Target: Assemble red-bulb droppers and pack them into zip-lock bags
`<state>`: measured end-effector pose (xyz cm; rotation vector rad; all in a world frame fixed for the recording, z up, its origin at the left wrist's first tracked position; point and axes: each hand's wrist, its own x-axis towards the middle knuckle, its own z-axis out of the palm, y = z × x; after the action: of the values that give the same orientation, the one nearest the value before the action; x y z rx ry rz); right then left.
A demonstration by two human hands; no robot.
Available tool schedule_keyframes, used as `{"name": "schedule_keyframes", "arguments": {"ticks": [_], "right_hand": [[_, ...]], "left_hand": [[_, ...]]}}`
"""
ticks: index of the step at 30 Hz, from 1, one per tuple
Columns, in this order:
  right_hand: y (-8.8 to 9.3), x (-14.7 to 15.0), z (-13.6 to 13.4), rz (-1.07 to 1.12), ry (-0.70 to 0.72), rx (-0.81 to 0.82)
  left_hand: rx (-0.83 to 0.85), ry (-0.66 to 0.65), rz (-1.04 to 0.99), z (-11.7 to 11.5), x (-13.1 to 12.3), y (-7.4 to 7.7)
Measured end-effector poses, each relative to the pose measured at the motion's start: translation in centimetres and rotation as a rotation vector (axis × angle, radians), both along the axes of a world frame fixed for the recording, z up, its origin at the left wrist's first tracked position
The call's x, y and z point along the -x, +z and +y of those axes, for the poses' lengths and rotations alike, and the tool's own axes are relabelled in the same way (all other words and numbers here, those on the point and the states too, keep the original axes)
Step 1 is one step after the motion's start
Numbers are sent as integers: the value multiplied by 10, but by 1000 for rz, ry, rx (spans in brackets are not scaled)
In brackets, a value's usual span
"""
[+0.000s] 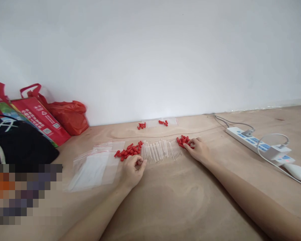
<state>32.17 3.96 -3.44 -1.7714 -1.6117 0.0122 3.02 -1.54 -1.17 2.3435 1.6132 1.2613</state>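
Observation:
A row of thin whitish sticks [160,151] lies side by side on the wooden tabletop. At its left end is a heap of small red peg-shaped pieces [129,151]. Another red heap [182,140] lies at the right end of the row. My left hand [133,169] rests just below the left heap, by the near ends of the sticks. Its thumb and fingers are curled together, and what they hold, if anything, is hidden. My right hand [198,149] is at the right heap, thumb and fingertips closed on a red piece.
Clear zip bags [95,169] lie flat at left. Near the wall are another bag [153,123] and small red groups [141,126]. A power strip [256,142] with plugs and cables stands at right. Red shopping bags [43,118] and a black cloth item [22,147] sit at far left.

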Motion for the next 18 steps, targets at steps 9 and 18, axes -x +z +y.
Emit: {"name": "schedule_keyframes", "arguments": {"ticks": [9,18], "right_hand": [[-8,10,5,-91,-45,4],[-9,8,6,-18,47,-90]], "left_hand": [[5,205,258,17,-58,1],[265,390,324,52,-72,17]]}}
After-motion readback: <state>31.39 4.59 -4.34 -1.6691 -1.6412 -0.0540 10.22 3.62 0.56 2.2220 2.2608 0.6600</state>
